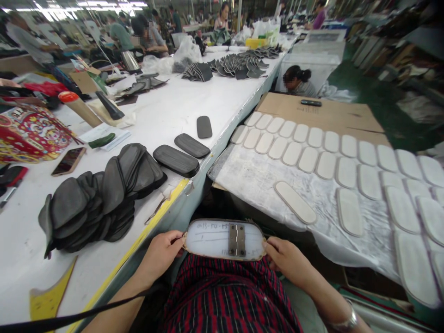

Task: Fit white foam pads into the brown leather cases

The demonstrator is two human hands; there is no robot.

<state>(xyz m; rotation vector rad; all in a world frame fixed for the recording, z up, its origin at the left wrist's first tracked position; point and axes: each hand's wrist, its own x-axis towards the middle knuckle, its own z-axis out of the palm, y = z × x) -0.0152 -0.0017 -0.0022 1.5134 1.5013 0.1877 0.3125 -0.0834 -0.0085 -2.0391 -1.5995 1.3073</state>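
Observation:
Across my lap lies a white oval plate (208, 243) with a metal hinge (237, 240) screwed to it and handwritten numbers on its face. My left hand (163, 252) pinches its left end, thumb on top. At the opposite end, my right hand (286, 256) grips the rim between thumb and fingers. A thin tan edge shows around the plate; what lies beneath it is hidden. On the white table to the left are a heap of dark grey oval pads (100, 199), a short stack of dark pads (175, 159) and two single ones beside it.
Rows of pale oval pieces (326, 164) cover the plastic-wrapped board (243, 173) at right. A phone (68, 161), a red patterned box (31, 132) and a yellow template (52, 296) lie on the left table. A person (298, 81) sits beyond the cardboard; others work farther back.

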